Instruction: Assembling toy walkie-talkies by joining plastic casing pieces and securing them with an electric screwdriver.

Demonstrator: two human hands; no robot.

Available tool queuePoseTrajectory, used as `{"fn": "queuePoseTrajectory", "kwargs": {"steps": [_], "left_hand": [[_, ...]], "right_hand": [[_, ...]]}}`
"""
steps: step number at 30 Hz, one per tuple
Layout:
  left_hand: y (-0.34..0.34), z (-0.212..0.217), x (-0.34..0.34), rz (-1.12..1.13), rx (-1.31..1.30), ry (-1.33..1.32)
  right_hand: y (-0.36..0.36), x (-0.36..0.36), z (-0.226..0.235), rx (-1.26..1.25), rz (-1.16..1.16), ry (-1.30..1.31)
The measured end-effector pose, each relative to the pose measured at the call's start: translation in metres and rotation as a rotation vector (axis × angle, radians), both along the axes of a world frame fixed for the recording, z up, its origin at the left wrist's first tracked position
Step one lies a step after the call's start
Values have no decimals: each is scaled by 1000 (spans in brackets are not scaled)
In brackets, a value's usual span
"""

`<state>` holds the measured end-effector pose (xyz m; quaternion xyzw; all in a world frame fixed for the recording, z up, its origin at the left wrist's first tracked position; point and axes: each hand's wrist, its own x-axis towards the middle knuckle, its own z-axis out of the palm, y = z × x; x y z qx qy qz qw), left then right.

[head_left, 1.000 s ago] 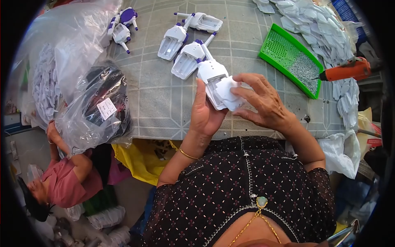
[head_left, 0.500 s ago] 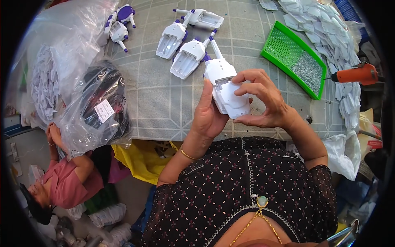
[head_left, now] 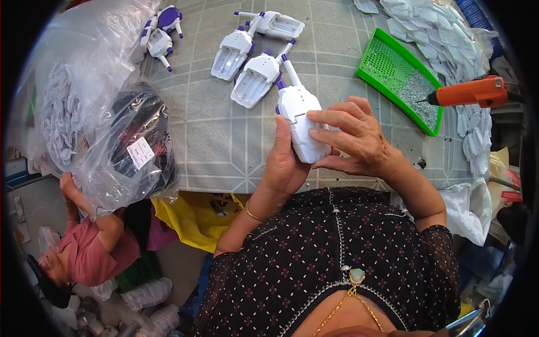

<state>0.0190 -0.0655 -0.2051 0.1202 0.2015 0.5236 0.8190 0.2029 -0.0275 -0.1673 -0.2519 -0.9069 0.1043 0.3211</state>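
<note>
My left hand (head_left: 282,162) is wrapped round a white toy walkie-talkie (head_left: 298,100) with a purple-tipped antenna and a purple knob, its back facing up. A white battery cover (head_left: 306,138) lies over its battery compartment, nearly flush. My right hand (head_left: 362,137) grips the cover's end of the toy, index and middle fingertips on the cover and thumb at the bottom edge. Just beyond, several like walkie-talkies (head_left: 255,81) lie on the table, their battery compartments uncovered.
A green tray (head_left: 368,71) of small screws stands at right, with an orange electric screwdriver (head_left: 471,92) hanging over its edge. Heaped white plastic pieces (head_left: 418,31) lie behind. Clear plastic bags (head_left: 109,182) crowd the left, near another person (head_left: 101,247). More walkie-talkies (head_left: 161,43) lie at the far left.
The battery cover has dropped into line with the walkie-talkie's back, and my right fingers have moved in flatter on it. The electric screwdriver has swung left over the tray.
</note>
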Motion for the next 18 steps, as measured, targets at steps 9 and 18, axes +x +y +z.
{"fn": "queuePoseTrajectory", "kwargs": {"steps": [9, 18], "left_hand": [[-2, -5, -3, 1, -13, 18], [0, -6, -7, 1, 66, -13]], "right_hand": [[-2, 1, -10, 83, 45, 70], [-4, 0, -17, 87, 100, 204]]}}
